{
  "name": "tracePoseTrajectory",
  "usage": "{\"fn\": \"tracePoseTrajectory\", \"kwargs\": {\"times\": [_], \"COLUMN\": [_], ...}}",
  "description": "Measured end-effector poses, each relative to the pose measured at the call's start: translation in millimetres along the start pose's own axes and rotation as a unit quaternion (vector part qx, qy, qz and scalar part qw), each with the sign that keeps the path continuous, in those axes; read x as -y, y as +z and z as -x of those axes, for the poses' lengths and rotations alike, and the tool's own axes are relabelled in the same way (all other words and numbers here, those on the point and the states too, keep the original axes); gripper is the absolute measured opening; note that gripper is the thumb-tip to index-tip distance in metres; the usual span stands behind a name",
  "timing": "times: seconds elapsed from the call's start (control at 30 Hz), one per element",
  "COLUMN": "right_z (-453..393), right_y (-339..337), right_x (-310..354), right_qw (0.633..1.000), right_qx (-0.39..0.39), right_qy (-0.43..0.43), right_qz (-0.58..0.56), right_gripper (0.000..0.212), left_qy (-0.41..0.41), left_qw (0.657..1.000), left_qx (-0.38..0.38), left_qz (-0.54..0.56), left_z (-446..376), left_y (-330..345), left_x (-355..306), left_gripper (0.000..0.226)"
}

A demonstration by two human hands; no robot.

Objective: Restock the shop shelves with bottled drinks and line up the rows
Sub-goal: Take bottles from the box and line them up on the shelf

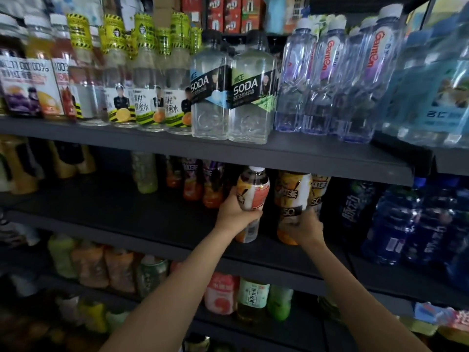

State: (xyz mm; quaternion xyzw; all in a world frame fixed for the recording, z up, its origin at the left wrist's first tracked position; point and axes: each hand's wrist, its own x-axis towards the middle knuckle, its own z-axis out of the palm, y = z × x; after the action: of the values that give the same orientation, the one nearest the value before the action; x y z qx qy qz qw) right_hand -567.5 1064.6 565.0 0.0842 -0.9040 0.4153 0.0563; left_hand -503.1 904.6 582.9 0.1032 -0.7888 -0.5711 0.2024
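My left hand [234,212] grips a white-capped tea bottle with an orange and white label [253,193] around its middle, upright at the front of the middle shelf [127,219]. Just to its right, my right hand [304,228] grips the lower part of a yellow-labelled bottle [291,191], also upright on that shelf. The two bottles stand side by side, a small gap between them. Another yellow-labelled bottle [319,189] stands behind the right one.
Orange and green drinks [193,184] stand deep on the middle shelf, blue bottles [390,224] to the right. The upper shelf [253,158] carries soda bottles [251,97], water and juices close overhead. The lower shelf holds more drinks [251,298].
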Motion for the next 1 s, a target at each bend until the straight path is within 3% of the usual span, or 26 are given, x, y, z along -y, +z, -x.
{"fn": "tracePoseTrajectory", "kwargs": {"times": [0.07, 0.27, 0.43, 0.57, 0.67, 0.73, 0.83, 0.9, 1.0], "right_z": [0.2, -11.4, -23.0, -27.1, -32.4, -33.8, -27.1, -25.3, -23.1], "right_y": [4.7, 20.6, 36.6, 37.9, 29.2, 22.3, 11.6, 7.3, 6.6], "right_x": [-14.0, -3.7, 0.4, -2.9, -19.4, -27.2, -24.8, -21.0, -22.3], "right_qw": [0.996, 0.998, 0.995, 0.989, 0.991, 0.982, 0.927, 0.931, 0.969], "right_qx": [0.018, -0.031, -0.069, -0.077, -0.062, -0.036, 0.019, 0.017, -0.043], "right_qy": [0.032, 0.051, 0.058, 0.079, 0.072, 0.078, 0.063, 0.029, 0.007], "right_qz": [0.084, 0.029, -0.041, -0.094, -0.096, -0.168, -0.370, -0.364, -0.244], "right_gripper": [0.076, 0.084, 0.078, 0.064, 0.041, 0.030, 0.022, 0.025, 0.035], "left_qy": [-0.003, -0.029, -0.031, -0.029, -0.015, 0.005, 0.029, 0.035, 0.029], "left_qw": [1.000, 0.995, 0.992, 0.986, 0.983, 0.982, 0.982, 0.986, 0.986], "left_qx": [0.002, 0.034, 0.049, 0.066, 0.086, 0.101, 0.090, 0.065, 0.031], "left_qz": [-0.004, -0.092, -0.115, -0.149, -0.160, -0.160, -0.161, -0.151, -0.159], "left_z": [-3.2, -9.2, -6.5, -13.6, -15.9, -16.1, -15.3, -16.9, -19.2], "left_y": [-0.5, 0.7, 13.3, 21.9, 23.7, 29.3, 51.4, 69.3, 88.7], "left_x": [1.7, 14.3, 20.3, 18.5, 19.1, 18.7, 17.1, 17.7, 18.4], "left_gripper": [0.055, 0.076, 0.075, 0.079, 0.077, 0.076, 0.072, 0.066, 0.058]}}
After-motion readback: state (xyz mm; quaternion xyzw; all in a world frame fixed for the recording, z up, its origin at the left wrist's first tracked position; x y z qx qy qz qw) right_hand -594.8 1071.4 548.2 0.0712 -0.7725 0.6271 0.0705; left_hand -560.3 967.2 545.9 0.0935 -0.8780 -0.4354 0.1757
